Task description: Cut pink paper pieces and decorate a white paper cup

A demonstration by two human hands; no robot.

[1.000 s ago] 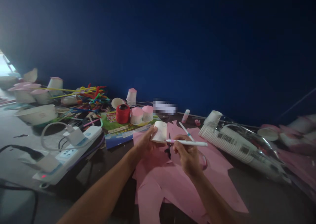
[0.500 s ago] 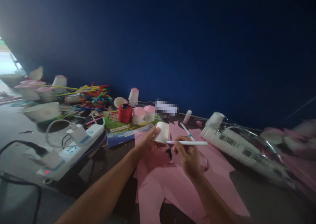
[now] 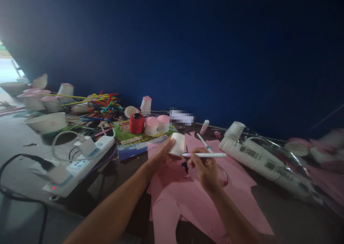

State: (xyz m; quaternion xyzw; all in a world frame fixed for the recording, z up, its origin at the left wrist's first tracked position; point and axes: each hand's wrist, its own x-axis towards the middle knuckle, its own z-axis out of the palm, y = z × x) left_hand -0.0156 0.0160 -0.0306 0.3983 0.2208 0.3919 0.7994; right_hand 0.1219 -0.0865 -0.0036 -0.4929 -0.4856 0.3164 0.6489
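My left hand is closed around a white paper cup, which it tilts over the pink paper. Pinched in my right hand is a white marker with a pink band. The marker's tip is right at the cup's lower right edge; whether it touches cannot be told. Faint marks show on the cup's side. Under my hands, partly hidden, lie scissors with a pink handle and dark blades. A second marker, white with a blue band, rests beyond my right hand.
A power strip with plugs and cables lies at left. Behind it are bowls and coloured pipe cleaners. A red thread spool and pink-topped cups stand on a green packet. Bagged cups lie right, below a blue wall.
The whole view has shifted very slightly. My hands keep the cup and marker in nearly the same position.
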